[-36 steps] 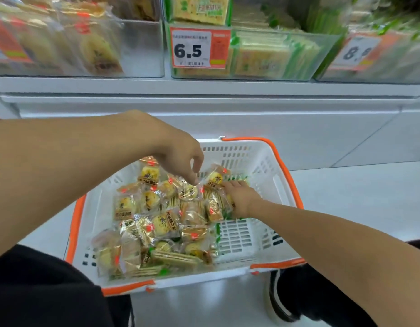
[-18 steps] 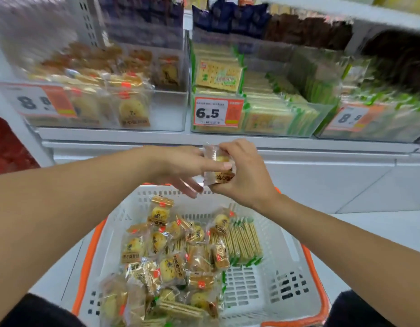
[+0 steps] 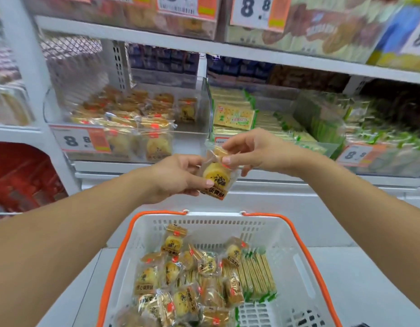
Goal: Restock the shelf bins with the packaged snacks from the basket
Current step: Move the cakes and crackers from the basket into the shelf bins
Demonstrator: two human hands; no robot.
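White price tag (image 3: 82, 140) reading 8.8, orange patch; red packages (image 3: 22, 175) lower left; blurred price tags above.

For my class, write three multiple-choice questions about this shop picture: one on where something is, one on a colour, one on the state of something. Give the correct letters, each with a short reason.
1. Where is the clear-wrapped round yellow pastry packet that both hands hold?
A. Inside the basket
B. In the air above the basket, in front of the shelf
C. Lying in a shelf bin

2. What colour are the rim and handles of the white plastic shopping basket?
A. Orange
B. Blue
C. Black

3. How are the left hand and right hand engaged?
A. Both open and idle
B. Only the left holds the packet
C. Both pinch the same packet

Answers:
1 B, the packet sits above the basket's far rim, short of the clear plastic shelf bin of matching pastries.
2 A, an orange band runs along the rim.
3 C, fingers of each hand close on the wrapper.
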